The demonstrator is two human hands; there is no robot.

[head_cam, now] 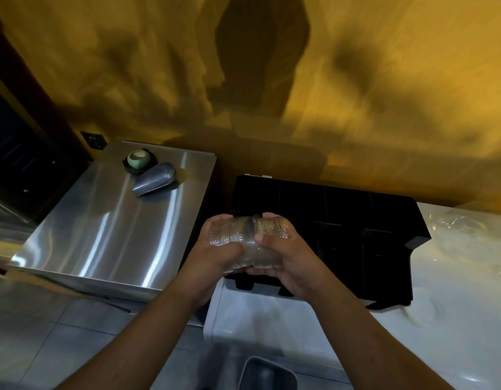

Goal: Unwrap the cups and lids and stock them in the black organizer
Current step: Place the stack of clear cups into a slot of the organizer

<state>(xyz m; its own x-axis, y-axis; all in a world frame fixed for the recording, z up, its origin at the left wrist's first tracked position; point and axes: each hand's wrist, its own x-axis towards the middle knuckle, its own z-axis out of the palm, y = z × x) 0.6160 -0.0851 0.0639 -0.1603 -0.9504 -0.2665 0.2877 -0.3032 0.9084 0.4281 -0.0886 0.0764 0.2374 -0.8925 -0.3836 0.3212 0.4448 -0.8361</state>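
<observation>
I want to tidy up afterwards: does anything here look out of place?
Yes. A grey scoop-shaped container lies tipped on its side on the steel counter, and crumpled clear plastic wrap sits loose right of the black organizer.

Both bare forearms extend forward and converge at frame centre. Left hand (pixel 215 249) is curled, thumb on top, fingers wrapped beneath a clear ribbed plastic stack of lids (pixel 247 243). Right hand (pixel 285 257) clasps the same stack from the opposite side, thumb pressing its top.

A white counter (pixel 454 319) carries the black organizer (pixel 384 220) and crumpled plastic wrap (pixel 468 229).
</observation>
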